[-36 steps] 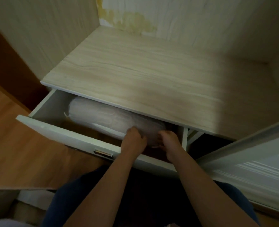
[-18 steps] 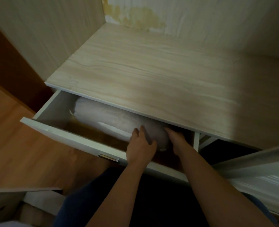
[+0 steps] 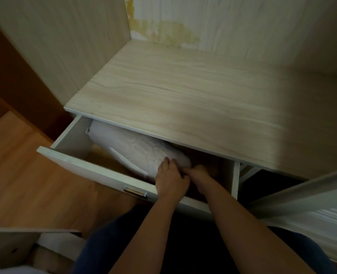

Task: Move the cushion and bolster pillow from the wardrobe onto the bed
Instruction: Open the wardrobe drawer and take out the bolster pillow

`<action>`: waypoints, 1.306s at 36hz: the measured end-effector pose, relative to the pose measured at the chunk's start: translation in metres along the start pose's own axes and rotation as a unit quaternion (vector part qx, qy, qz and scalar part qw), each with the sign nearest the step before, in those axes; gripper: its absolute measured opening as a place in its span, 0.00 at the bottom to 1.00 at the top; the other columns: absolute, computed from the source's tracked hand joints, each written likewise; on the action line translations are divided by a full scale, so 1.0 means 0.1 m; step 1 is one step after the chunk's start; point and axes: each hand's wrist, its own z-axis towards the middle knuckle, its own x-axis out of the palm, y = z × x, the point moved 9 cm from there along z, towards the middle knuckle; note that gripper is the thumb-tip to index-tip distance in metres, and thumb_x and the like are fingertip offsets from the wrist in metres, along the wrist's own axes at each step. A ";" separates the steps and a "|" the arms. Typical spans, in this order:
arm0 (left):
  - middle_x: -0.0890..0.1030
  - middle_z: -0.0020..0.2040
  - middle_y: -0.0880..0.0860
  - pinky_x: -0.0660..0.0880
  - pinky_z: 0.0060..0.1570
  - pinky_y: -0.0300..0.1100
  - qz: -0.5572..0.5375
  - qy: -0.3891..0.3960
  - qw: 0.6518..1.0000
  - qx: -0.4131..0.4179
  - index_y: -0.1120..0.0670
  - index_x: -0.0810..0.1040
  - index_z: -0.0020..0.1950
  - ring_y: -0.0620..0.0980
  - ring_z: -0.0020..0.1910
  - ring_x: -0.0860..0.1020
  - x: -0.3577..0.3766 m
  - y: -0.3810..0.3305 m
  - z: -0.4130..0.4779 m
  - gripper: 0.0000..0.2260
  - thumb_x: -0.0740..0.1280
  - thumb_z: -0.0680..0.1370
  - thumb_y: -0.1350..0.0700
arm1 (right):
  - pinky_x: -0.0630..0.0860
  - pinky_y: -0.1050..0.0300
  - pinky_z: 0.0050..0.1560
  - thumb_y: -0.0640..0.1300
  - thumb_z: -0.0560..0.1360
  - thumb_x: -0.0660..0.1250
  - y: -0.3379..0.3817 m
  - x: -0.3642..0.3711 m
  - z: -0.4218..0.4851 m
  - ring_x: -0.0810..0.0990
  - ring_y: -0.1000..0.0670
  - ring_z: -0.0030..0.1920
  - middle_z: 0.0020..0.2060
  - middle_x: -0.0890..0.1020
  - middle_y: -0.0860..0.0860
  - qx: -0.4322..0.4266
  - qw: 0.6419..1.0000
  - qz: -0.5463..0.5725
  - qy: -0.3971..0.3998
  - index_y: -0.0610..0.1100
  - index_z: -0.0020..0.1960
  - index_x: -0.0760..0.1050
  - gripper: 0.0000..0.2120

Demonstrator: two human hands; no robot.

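We look down on a person's left hand (image 3: 170, 180), reaching into an open wardrobe drawer (image 3: 96, 171), fingers curled over the right end of the white bolster pillow (image 3: 136, 147) and thumb spread to the side. The right hand (image 3: 200, 175) sits just beside it, touching it at the thumb, its fingers bent in toward the same end of the pillow. We cannot tell whether it has a hold, since its fingertips are hidden in shadow.

The bolster pillow lies inside the drawer, running from the back left corner slantwise toward the right side. Its far length is partly tucked under the front edge of the shelf (image 3: 183, 99) above. A bare strip of the drawer's brown floor shows between the pillow and the drawer's front panel.

Both forearms cross the drawer's front edge near its right end, to the right of the small metal handle (image 3: 135, 191). Dark blue trousers (image 3: 108, 244) fill the lower middle of our view.

Above the drawer we see the pale wood-grain shelf, and behind it a back wall with a yellowish stain (image 3: 169, 34). An orange-brown wooden floor (image 3: 25, 175) spreads to the left, and a white wardrobe door (image 3: 306, 206) stands open at the right.
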 end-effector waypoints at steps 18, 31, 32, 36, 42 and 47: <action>0.48 0.78 0.56 0.52 0.73 0.52 0.024 -0.096 0.986 0.131 0.55 0.50 0.76 0.53 0.77 0.46 -0.55 -0.23 -0.67 0.44 0.70 0.69 0.42 | 0.69 0.57 0.38 0.44 0.74 0.63 0.70 -0.05 -0.95 0.77 0.44 0.44 0.40 0.78 0.42 -0.147 0.988 -0.047 0.020 0.39 0.40 0.75 0.08; 0.64 0.74 0.54 0.58 0.70 0.40 -0.146 -0.137 0.970 0.141 0.57 0.61 0.73 0.50 0.72 0.62 -1.08 -0.45 -1.49 0.38 0.74 0.68 0.51 | 0.75 0.44 0.50 0.43 0.72 0.62 0.87 -0.18 -1.95 0.79 0.37 0.48 0.38 0.78 0.39 -0.280 0.954 -0.105 -0.021 0.38 0.41 0.75 0.08; 0.65 0.73 0.54 0.59 0.69 0.40 -0.148 -0.133 0.970 0.142 0.57 0.62 0.73 0.50 0.72 0.63 -1.09 -0.46 -1.55 0.37 0.74 0.68 0.51 | 0.76 0.44 0.50 0.43 0.72 0.62 0.85 -0.19 -2.02 0.79 0.37 0.47 0.39 0.78 0.39 -0.281 0.954 -0.104 -0.025 0.37 0.42 0.75 0.09; 0.65 0.73 0.54 0.61 0.68 0.39 -0.165 -0.107 0.967 0.160 0.56 0.62 0.73 0.49 0.71 0.64 -1.06 -0.50 -1.82 0.35 0.73 0.70 0.53 | 0.73 0.49 0.41 0.44 0.71 0.62 0.67 -0.28 -2.22 0.78 0.41 0.39 0.31 0.75 0.42 -0.291 0.953 -0.081 -0.030 0.42 0.31 0.71 0.11; 0.63 0.74 0.51 0.61 0.71 0.49 -0.280 -0.051 0.946 0.154 0.52 0.65 0.71 0.47 0.72 0.62 -0.99 -0.51 -2.17 0.25 0.68 0.75 0.57 | 0.62 0.55 0.32 0.44 0.71 0.63 0.44 -0.45 -2.53 0.67 0.49 0.26 0.14 0.66 0.54 -0.315 0.942 -0.098 -0.067 0.47 0.20 0.62 0.22; 0.66 0.72 0.44 0.63 0.70 0.45 -0.422 -0.004 0.902 0.096 0.44 0.70 0.65 0.43 0.70 0.64 -0.92 -0.42 -2.38 0.17 0.64 0.77 0.54 | 0.63 0.56 0.32 0.43 0.71 0.63 0.29 -0.50 -2.84 0.67 0.50 0.28 0.22 0.67 0.51 -0.335 0.934 -0.096 -0.084 0.46 0.24 0.64 0.18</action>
